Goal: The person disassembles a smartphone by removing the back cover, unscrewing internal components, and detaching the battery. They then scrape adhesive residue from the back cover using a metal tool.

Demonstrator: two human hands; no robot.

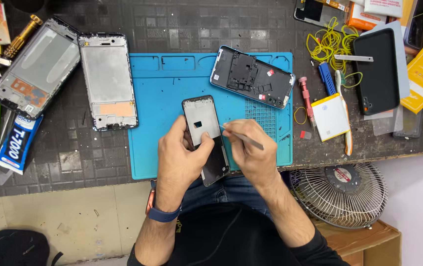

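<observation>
While my left hand (179,157) is gripping the slim black phone frame with its pale inner panel (205,139) over the blue silicone mat's (162,98) front edge, my right hand (251,152) is pinching thin metal tweezers (243,138) against it. I'm guessing too much prying pressure could make the tip skid and gouge something.

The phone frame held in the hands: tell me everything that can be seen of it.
The phone frame is a slim black-rimmed rectangle with a pale grey inner plate that has a small dark cutout near its top; its lower part looks dark. It is tilted, held above the near edge of the blue mat. The left hand grips its left edge and lower half. The right hand brings a thin metal tool to its right edge.
</observation>
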